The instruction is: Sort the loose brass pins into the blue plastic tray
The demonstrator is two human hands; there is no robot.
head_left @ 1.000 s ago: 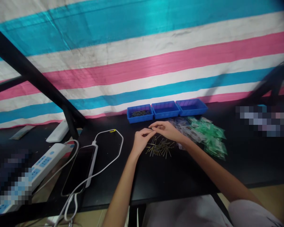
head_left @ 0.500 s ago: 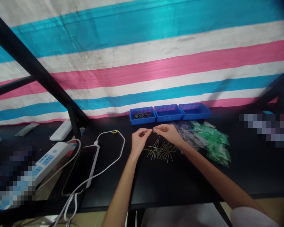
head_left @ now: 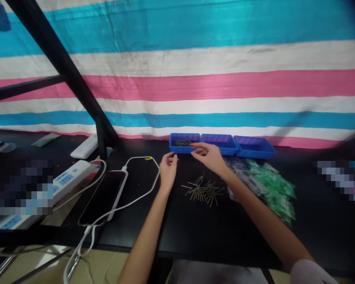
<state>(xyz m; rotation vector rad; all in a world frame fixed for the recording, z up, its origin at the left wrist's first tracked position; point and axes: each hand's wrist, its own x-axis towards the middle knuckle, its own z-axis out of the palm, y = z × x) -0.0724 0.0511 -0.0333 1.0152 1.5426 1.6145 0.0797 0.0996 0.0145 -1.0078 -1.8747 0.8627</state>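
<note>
My left hand (head_left: 168,170) is raised over the black table, just in front of the left blue bin, its fingers curled and apart with nothing seen between them. My right hand (head_left: 207,156) hovers at the front right corner of the left blue bin (head_left: 185,150), thumb and fingers parted; no held item shows. That bin holds many thin dark metal pins (head_left: 182,142). Below my hands, a loose pile of thin brass-coloured pins (head_left: 204,191) lies on the table.
Two more blue bins, a middle one (head_left: 229,150) and a right one (head_left: 256,153), adjoin the first. Green plastic packets (head_left: 273,185) lie at right. A phone (head_left: 103,197), white cable (head_left: 136,205) and power strip (head_left: 66,177) are at left, beside a black frame post (head_left: 62,63).
My hands have moved apart from their fingertip-to-fingertip pinch. The right one has risen toward the left bin, and both have opened. The camera view has tilted and shifted slightly.
</note>
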